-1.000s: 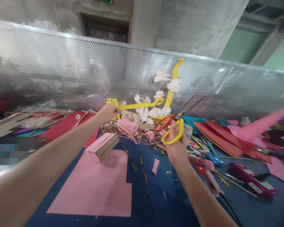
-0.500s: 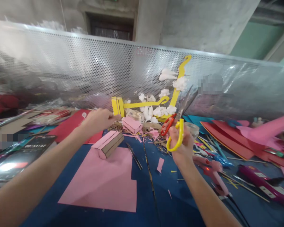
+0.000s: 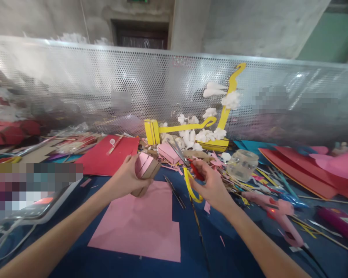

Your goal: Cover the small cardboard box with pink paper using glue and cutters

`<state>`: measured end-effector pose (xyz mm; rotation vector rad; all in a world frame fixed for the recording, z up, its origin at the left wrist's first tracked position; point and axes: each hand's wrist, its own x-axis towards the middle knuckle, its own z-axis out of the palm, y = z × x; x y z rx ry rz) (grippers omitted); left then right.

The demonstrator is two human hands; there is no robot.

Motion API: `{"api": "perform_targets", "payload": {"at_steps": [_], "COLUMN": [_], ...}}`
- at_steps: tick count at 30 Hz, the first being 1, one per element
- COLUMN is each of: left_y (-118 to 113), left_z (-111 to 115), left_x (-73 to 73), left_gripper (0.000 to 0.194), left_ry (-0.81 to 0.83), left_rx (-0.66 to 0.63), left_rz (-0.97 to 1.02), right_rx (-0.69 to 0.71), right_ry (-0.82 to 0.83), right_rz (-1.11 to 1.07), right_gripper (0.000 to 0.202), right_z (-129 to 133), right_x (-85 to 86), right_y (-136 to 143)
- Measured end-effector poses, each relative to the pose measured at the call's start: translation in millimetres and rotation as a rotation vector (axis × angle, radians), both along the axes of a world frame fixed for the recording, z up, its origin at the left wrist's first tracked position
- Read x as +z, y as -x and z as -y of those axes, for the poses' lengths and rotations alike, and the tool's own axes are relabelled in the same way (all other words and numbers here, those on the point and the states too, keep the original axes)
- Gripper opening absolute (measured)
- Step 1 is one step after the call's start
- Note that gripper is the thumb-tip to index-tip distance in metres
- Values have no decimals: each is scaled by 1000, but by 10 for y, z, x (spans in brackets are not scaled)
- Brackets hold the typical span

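Note:
My left hand [image 3: 130, 175] is wrapped round a small cardboard box [image 3: 149, 173] with pink paper on its top, held over the upper part of a pink sheet [image 3: 139, 227]. In my right hand [image 3: 210, 183] are scissors [image 3: 188, 173] with one red and one yellow handle, their blades pointing up and to the left. A second pink box [image 3: 168, 153] lies beyond the blades. Between my hands a dark slim tool [image 3: 174, 192] rests on the blue tabletop [image 3: 191, 247].
Yellow paper shapes with white tufts [image 3: 231, 99] stand before a perforated metal screen [image 3: 139, 81]. At right are a glass jar [image 3: 243, 165], a pink glue gun [image 3: 278, 212] and red sheets [image 3: 301, 173]. Red paper [image 3: 101, 156] and a phone [image 3: 37, 204] lie left.
My left hand has come down and closed on the cardboard box, lifting and tilting it. The scissors have swung from pointing up and right to up and left, lower and nearer the middle.

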<state>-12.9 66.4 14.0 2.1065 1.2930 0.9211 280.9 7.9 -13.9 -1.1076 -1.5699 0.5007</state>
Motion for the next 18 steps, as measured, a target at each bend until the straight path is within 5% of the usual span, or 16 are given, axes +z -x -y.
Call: {"api": "perform_targets", "payload": {"at_steps": [4, 13, 18], "left_y": [-14, 2, -18], "left_z": [125, 285, 257], "left_x": [-41, -161, -152], "left_gripper": [83, 51, 50], "left_ry": [125, 139, 213], "left_rx": [-46, -204, -217], "left_rz": [255, 320, 475], "right_rx": [39, 29, -9], "right_ry": [7, -5, -40], "right_rz": [157, 375, 497], "right_gripper": [43, 44, 45], "right_z": [79, 230, 290], "right_x": [42, 147, 200], "right_y": [37, 148, 101]}}
